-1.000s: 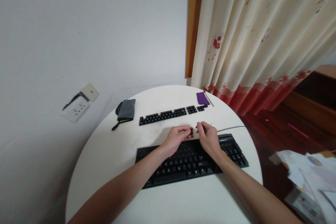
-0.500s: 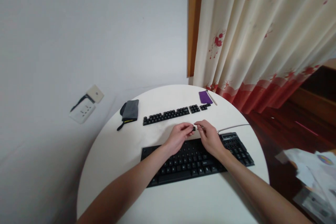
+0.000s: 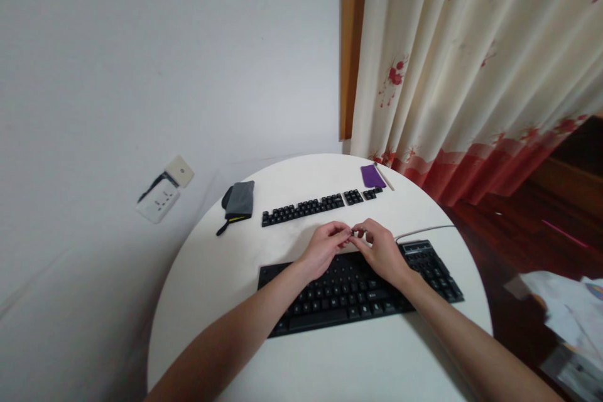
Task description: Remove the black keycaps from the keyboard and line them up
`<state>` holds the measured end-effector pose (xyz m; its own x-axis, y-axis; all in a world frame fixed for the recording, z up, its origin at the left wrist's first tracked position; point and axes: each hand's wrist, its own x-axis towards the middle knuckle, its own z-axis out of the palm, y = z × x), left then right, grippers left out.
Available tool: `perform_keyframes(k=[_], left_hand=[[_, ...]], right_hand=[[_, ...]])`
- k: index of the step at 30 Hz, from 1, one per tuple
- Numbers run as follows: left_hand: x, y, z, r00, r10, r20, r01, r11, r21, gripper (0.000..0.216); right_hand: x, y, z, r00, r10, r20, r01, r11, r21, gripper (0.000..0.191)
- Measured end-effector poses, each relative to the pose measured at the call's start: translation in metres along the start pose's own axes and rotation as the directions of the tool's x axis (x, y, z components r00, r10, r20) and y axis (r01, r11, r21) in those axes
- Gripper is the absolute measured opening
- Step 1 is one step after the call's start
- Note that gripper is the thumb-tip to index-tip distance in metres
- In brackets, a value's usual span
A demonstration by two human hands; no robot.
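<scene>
Above the far edge of a black keyboard (image 3: 325, 320), my two hands meet at the fingertips. A small black keycap (image 3: 353, 233) is pinched in my left hand (image 3: 325, 250), mostly covered by the fingers. My right hand (image 3: 379, 252) is closed with its fingertips against the keycap; whatever else it may grip is too small to make out. Part of the keyboard's upper section shows no caps, and my hands and forearms hide some of it. Beyond my hands lie rows of loose black keycaps (image 3: 304, 208) on the white round table (image 3: 202, 301).
A grey pouch (image 3: 240, 199) with a dark strap lies at the table's left. Near the far edge are a purple cloth (image 3: 373, 176) and a thin stick-like tool (image 3: 385, 177). The keyboard's cable (image 3: 424, 228) runs off to the right. A wall and curtain (image 3: 424, 63) stand behind.
My hands have come together: the right fingertips have closed in on the keycap in my left hand. The whole view has shifted slightly.
</scene>
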<state>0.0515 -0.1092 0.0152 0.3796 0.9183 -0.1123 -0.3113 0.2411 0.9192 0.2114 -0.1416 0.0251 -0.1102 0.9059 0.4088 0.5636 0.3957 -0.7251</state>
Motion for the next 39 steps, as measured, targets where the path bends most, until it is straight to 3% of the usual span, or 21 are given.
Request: perform_keyframes(k=[6, 8, 12, 15, 23, 39], left_hand=[[0.005, 0.000, -0.002, 0.987, -0.086, -0.139, 0.063, 0.985, -0.163, 0.034], [0.006, 0.001, -0.003, 0.985, -0.107, -0.134, 0.082, 0.980, -0.180, 0.032], [0.006, 0.002, -0.004, 0.987, -0.123, -0.105, 0.104, 0.979, -0.173, 0.027], [0.006, 0.002, -0.004, 0.986, -0.127, -0.107, 0.107, 0.979, -0.176, 0.025], [0.005, 0.004, -0.002, 0.981, -0.151, -0.119, 0.127, 0.974, -0.186, 0.026], [0.005, 0.006, -0.003, 0.979, -0.175, -0.104, 0.153, 0.970, -0.190, 0.025]], right_hand=[[0.013, 0.011, -0.018, 0.995, 0.046, -0.088, -0.054, 0.995, -0.088, 0.015], [0.025, 0.028, -0.033, 0.986, 0.096, -0.135, -0.117, 0.980, -0.159, 0.019], [0.054, 0.071, -0.064, 0.955, 0.283, -0.087, -0.295, 0.888, -0.352, 0.019], [0.068, 0.097, -0.075, 0.941, 0.333, -0.063, -0.330, 0.859, -0.391, 0.019], [0.081, 0.127, -0.070, 0.924, 0.382, 0.028, -0.332, 0.836, -0.436, 0.018], [0.099, 0.133, -0.059, 0.889, 0.456, -0.038, -0.401, 0.736, -0.546, 0.018]])
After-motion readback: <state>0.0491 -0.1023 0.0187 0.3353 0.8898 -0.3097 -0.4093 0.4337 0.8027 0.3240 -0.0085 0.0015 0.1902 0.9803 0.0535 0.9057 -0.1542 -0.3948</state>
